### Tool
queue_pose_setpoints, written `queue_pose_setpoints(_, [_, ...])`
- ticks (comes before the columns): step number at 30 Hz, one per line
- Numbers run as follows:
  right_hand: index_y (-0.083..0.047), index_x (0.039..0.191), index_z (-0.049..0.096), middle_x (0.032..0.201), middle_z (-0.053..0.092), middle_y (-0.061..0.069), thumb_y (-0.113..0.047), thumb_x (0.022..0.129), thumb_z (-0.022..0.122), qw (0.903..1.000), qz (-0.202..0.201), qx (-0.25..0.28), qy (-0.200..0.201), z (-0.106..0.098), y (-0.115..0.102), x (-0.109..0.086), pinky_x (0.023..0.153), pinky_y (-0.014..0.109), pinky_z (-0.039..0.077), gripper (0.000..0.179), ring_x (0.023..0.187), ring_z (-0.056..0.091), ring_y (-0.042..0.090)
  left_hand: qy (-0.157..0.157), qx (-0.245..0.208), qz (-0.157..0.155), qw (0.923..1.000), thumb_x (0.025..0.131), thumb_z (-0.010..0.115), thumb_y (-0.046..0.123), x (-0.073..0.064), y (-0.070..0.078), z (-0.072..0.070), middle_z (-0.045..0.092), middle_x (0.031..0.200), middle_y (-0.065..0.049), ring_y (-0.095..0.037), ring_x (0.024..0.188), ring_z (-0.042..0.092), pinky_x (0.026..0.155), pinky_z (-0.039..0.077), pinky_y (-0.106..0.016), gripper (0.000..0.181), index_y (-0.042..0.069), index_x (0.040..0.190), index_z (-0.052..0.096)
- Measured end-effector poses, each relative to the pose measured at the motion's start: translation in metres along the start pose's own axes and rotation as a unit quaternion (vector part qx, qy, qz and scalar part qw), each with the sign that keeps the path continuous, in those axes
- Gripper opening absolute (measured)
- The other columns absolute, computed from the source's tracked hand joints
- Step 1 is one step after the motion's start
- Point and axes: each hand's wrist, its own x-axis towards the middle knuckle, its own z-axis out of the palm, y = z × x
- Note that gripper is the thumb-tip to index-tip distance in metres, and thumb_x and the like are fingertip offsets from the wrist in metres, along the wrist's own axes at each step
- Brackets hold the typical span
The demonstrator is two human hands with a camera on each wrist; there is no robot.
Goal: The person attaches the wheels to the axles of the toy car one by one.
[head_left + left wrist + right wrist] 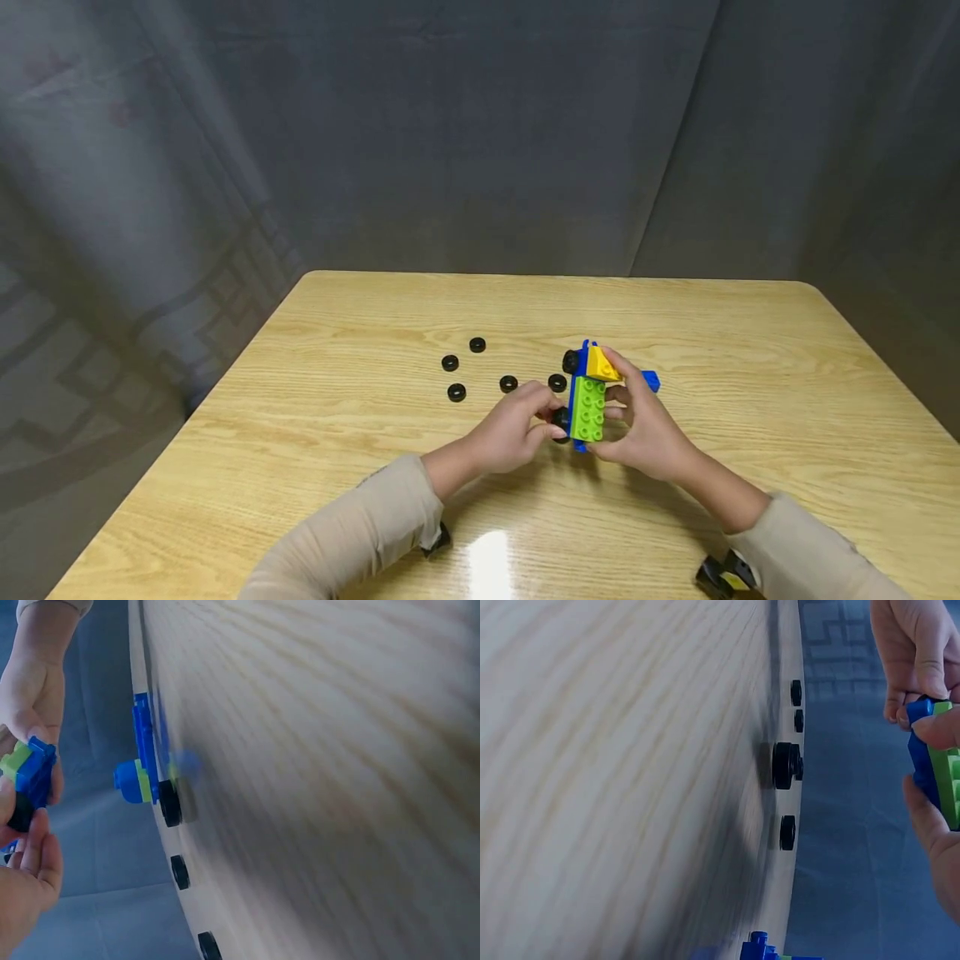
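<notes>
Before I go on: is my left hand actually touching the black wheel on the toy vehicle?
Touching. The left wrist view shows the left hand pinching the black wheel, its thumb and fingers against it.

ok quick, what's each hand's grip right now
Left hand: closed, pinching a black wheel on the toy vehicle.
Right hand: closed, holding the toy vehicle.

Car (587,407): was held aloft by the right hand (651,437), lengthwise 12 to 6 o'clock
Base (572,400): blue, formed the 9 o'clock side
Brick (588,410): green, showed its studs
Wedge (602,364): yellow, sat at 12 o'clock
Far tyre (571,362): black, sat at 11 o'clock
Near tyre (560,417): black, was pinched by the left hand (512,432) at 8 o'clock
</notes>
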Motion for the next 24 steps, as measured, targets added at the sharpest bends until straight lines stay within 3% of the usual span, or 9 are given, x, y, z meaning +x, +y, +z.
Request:
queue_pose_setpoints(10, [-0.011, 0.136, 0.006, 0.124, 0.025, 0.019, 0.021, 0.052, 0.07, 0.9996, -0.007, 0.019, 0.02, 0.002, -0.002, 0.001, 0.062, 0.027, 0.05, 0.111, 0.082, 0.053, 0.008, 0.037, -0.023, -0.003, 0.9991, 0.078, 0.062, 0.008, 0.0, 0.0, 0.001, 0.049, 0.085, -0.003, -0.012, 0.079, 0.049, 0.072, 0.044, -0.02, 0.016, 0.002, 0.09, 0.054])
queue_pose_setpoints(18, [-0.011, 0.137, 0.006, 0.123, 0.026, 0.02, 0.022, 0.052, 0.07, 0.9992, 0.0, 0.019, 0.036, 0.005, -0.007, -0.001, 0.06, 0.027, 0.051, 0.111, 0.08, 0.055, 0.009, 0.02, -0.035, -0.025, 0.9989, 0.078, 0.062, 0.009, 0.003, 0.003, 0.0, 0.049, 0.083, -0.002, -0.012, 0.078, 0.05, 0.071, 0.044, -0.019, 0.015, 0.002, 0.089, 0.054])
queue_pose_setpoints(24, [-0.009, 0.137, 0.009, 0.119, 0.03, 0.018, 0.021, 0.05, 0.071, 0.9983, -0.017, -0.03, 0.048, 0.007, -0.013, -0.002, 0.063, 0.024, 0.05, 0.111, 0.082, 0.053, 0.013, 0.02, -0.047, -0.023, 0.9984, 0.075, 0.065, 0.008, 0.006, 0.004, 0.0, 0.05, 0.081, -0.003, -0.01, 0.076, 0.05, 0.069, 0.044, -0.018, 0.015, 0.003, 0.083, 0.053])
